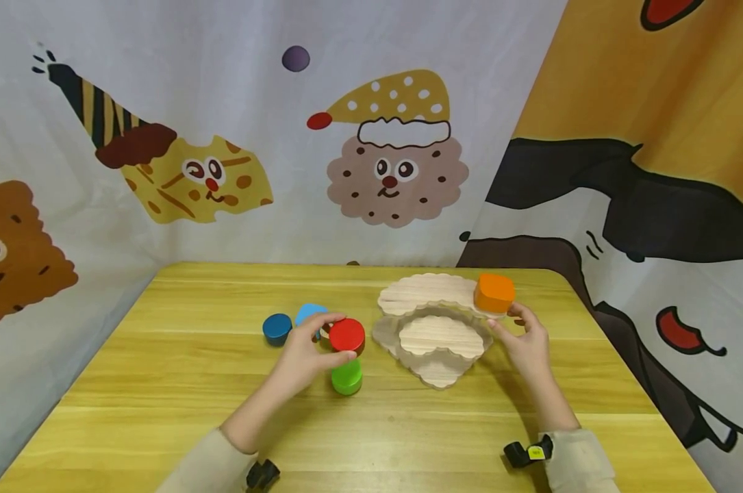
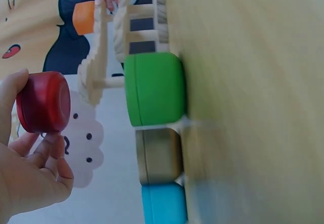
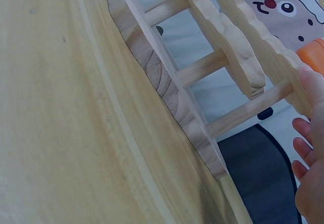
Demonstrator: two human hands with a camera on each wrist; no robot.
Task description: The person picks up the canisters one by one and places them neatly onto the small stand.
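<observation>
My left hand pinches a small red round tin between thumb and fingers, raised above the table. Just below it in the head view stands a green round tin. At the right, my right hand grips the end of the upper tier of a pale wooden tiered stand. Its thumb lies against that tier's edge. An orange rounded-square tin sits on the same end of the tier, right above the fingers. Dowels join the scalloped tiers.
Left of the stand are a dark blue tin and a light blue tin, the latter partly behind my left hand. A brown-gold tin stands between green and light blue. A cartoon-print curtain hangs behind the wooden table.
</observation>
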